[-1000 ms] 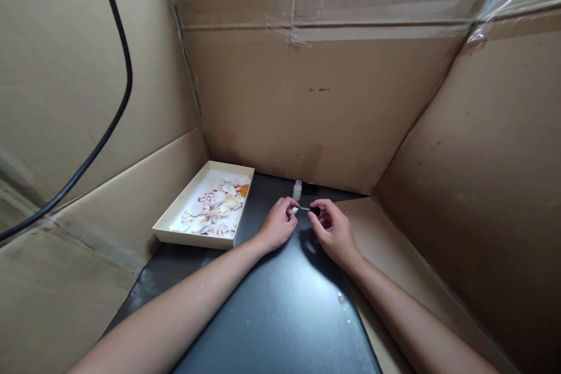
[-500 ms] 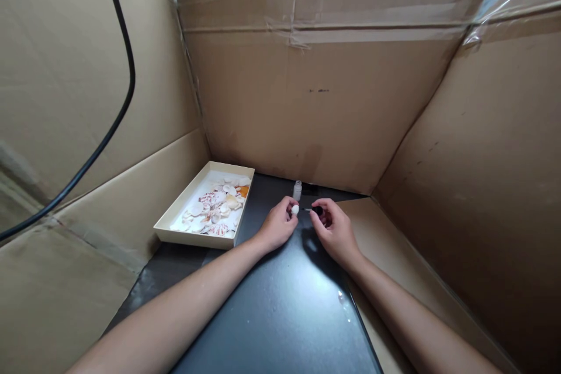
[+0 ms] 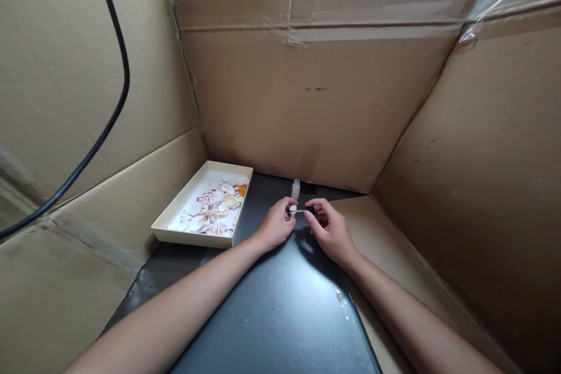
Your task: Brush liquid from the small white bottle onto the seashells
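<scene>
Small white shell pinched in left fingertips, brush stem against it

Seen from the person's head, two bare hands meet over a dark, glossy table (image 3: 272, 310). The left hand (image 3: 274, 227) is closed on a small white shell (image 3: 293, 209), which sits at the very tips of thumb and fingers, on the side facing the other hand. The right hand (image 3: 331, 227) grips a black cap (image 3: 311, 210) between thumb and fingers. From the cap a thin, pale stem (image 3: 300, 211) runs level across the gap to the shell; whether its tip touches is too small to tell. Just beyond the left fingertips stands a small whitish bottle (image 3: 295, 189), upright. To the left, well apart from the grip, a shallow cream tray (image 3: 193, 237) holds many loose shells (image 3: 219, 204), white, striped and orange. Cardboard walls (image 3: 328, 134) surround the table, and a black cable (image 3: 125, 64) curves at far left.
</scene>
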`<state>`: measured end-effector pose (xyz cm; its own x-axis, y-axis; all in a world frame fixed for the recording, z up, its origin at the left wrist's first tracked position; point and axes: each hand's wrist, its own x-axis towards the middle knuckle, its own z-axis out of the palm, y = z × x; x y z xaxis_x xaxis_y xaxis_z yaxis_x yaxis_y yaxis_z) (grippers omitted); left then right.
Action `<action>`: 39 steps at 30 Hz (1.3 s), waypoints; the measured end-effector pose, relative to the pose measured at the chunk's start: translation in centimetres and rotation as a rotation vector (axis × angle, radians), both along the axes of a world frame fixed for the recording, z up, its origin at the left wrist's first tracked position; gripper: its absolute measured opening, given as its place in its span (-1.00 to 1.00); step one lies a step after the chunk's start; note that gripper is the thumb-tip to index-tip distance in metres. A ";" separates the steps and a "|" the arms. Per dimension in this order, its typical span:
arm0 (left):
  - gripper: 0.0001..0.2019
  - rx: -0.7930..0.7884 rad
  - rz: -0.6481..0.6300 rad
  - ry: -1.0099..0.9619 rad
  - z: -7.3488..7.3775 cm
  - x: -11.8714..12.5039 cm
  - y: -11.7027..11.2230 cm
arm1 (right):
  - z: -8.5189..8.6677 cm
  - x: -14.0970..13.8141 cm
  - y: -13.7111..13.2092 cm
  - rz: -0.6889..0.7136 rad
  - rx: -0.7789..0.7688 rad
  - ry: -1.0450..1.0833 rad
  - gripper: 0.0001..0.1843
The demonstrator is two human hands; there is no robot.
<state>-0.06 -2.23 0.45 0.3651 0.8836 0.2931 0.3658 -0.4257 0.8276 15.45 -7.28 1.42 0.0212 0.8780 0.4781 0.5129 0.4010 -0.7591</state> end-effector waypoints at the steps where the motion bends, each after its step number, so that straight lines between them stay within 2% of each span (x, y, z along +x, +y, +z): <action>1: -0.75 0.003 0.000 0.001 -0.1 0.0 0.0 | 0.0 0.0 0.0 -0.015 0.014 -0.020 -0.80; 4: -0.76 0.015 0.011 0.006 -0.1 0.1 0.1 | 0.1 0.1 0.0 -0.064 0.046 -0.043 -0.84; 8: -0.78 0.036 0.024 0.020 -0.2 0.2 0.2 | 0.1 0.1 0.0 -0.015 0.013 0.019 -0.81; 12: -0.78 0.047 0.030 0.038 -0.1 0.2 0.1 | 0.0 0.1 0.0 -0.046 0.040 -0.016 -0.83; 16: -0.79 0.047 0.027 0.042 0.0 0.1 0.0 | 0.1 0.0 -0.1 -0.011 0.016 -0.003 -0.82; 20: -0.78 0.042 0.022 0.032 0.0 0.1 0.0 | 0.2 0.0 -0.2 -0.065 0.052 -0.058 -0.84; 25: -0.79 0.028 0.008 0.003 -0.1 0.2 0.1 | 0.2 -0.1 -0.2 0.000 0.023 -0.035 -0.83; 29: -0.80 0.019 -0.001 0.000 0.0 0.2 0.0 | 0.3 -0.1 -0.3 -0.065 0.067 -0.064 -0.86; 33: -0.81 0.016 -0.009 -0.005 0.1 0.2 -0.1 | 0.3 0.0 -0.2 -0.024 0.039 -0.027 -0.83; 37: -0.82 0.024 -0.007 -0.003 0.0 0.2 -0.1 | 0.3 0.1 -0.1 -0.118 0.083 -0.088 -0.85; 39: -0.82 0.029 -0.013 -0.006 0.1 0.2 -0.1 | 0.3 0.1 -0.1 -0.069 0.053 -0.055 -0.83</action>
